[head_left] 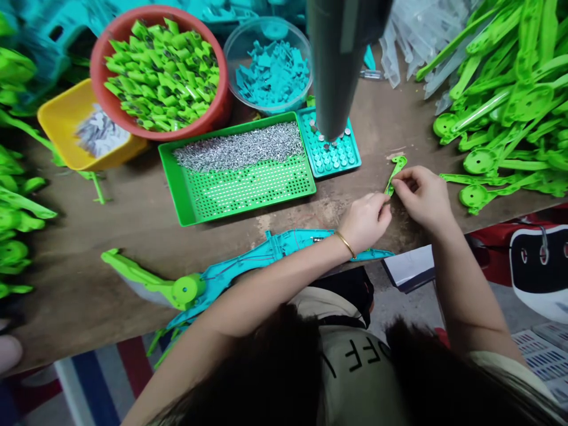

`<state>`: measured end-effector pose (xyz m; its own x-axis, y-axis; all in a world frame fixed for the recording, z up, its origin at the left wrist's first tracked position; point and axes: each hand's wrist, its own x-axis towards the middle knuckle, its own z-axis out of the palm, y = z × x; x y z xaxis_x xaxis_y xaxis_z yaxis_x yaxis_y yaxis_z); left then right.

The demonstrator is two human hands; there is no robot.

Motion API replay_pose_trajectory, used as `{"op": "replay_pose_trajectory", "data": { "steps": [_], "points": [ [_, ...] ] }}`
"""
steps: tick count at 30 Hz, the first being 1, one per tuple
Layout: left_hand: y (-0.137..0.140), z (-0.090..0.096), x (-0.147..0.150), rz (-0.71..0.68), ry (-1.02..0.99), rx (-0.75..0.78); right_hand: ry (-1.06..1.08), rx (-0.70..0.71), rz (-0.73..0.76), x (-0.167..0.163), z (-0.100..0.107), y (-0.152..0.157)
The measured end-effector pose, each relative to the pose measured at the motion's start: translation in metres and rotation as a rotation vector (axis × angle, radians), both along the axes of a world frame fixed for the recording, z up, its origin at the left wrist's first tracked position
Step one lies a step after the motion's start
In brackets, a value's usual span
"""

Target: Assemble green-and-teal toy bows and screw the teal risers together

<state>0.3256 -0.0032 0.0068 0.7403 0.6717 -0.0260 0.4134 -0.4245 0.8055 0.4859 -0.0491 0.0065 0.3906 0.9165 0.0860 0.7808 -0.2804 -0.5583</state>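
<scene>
My left hand [364, 222] and my right hand [421, 195] meet at the right of the workbench, fingers closed round a slim green plastic part [396, 170]. Its rounded upper end sticks out above the fingers; the lower end is mostly covered. Under my left forearm lies a long blue plastic shell [242, 257] with thin wires and a spring-like metal piece in it. A green plastic arm with a round hub [186, 291] joins its left end. Whether my right fingertips also hold something small cannot be made out.
A green basket [239, 204] holds small metal screws beside a blue tray [337, 165] of round pieces. Behind stand a red tub [98, 77], a yellow bin [62, 124] and a clear bowl [228, 50]. A dark post [335, 65] rises nearby. Green parts [523, 112] pile up right.
</scene>
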Motion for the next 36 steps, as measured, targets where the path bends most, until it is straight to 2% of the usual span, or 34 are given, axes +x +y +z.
{"op": "replay_pose_trajectory", "data": {
  "steps": [3,6,10,15,18,21,25,30,36],
  "points": [
    [0.0,0.002,0.001,0.049,0.06,-0.038,-0.056,-0.021,0.031,-0.001,0.004,0.003],
    [0.002,0.003,0.003,0.051,0.139,-0.058,-0.154,-0.054,0.123,-0.002,0.01,0.003],
    [0.002,0.004,0.003,0.034,0.122,-0.028,-0.255,-0.098,0.222,-0.008,0.014,-0.008],
    [0.0,0.004,0.001,-0.019,0.15,0.071,-0.289,-0.108,0.133,-0.018,0.001,-0.035],
    [0.0,0.003,0.003,-0.032,0.166,0.108,-0.229,-0.006,0.043,-0.026,-0.009,-0.045],
    [0.0,0.003,0.005,-0.034,0.173,0.116,-0.216,0.079,0.02,-0.034,-0.011,-0.045],
    [0.001,0.009,0.005,-0.05,0.195,0.089,-0.197,0.115,0.023,-0.043,-0.011,-0.042],
    [0.006,0.018,-0.01,-0.163,0.144,0.071,-0.135,0.156,-0.007,-0.045,-0.014,-0.043],
    [0.015,0.013,-0.022,-0.047,0.049,0.04,-0.067,0.141,-0.021,-0.045,-0.01,-0.042]
  ]
}}
